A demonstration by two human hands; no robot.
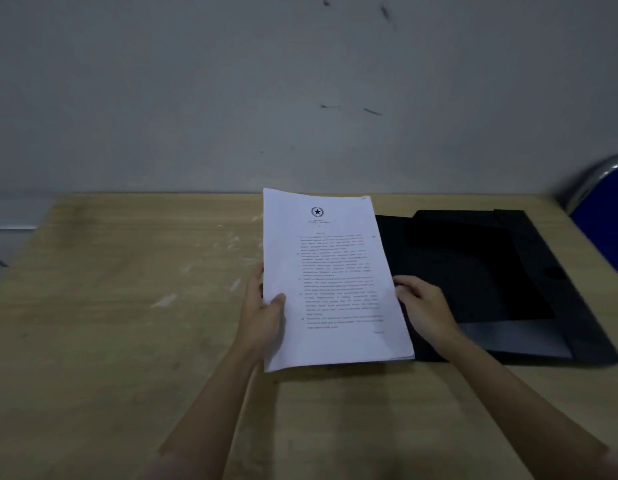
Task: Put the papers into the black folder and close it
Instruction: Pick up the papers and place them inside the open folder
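Note:
A stack of white printed papers [330,278] with a star emblem at the top is held above the wooden table, near its middle. My left hand [264,313] grips the stack's left edge, thumb on top. My right hand [421,306] holds the stack's right edge, fingers partly under the sheets. The black folder [491,271] lies open and flat on the table to the right, its inner flaps showing. The right side of the papers overlaps the folder's left part and hides it.
The wooden table [127,306] stands against a grey wall [231,98]. A blue chair with a metal frame [605,209] is at the far right, beside the table's corner. The folder's lower right corner reaches close to the right table edge.

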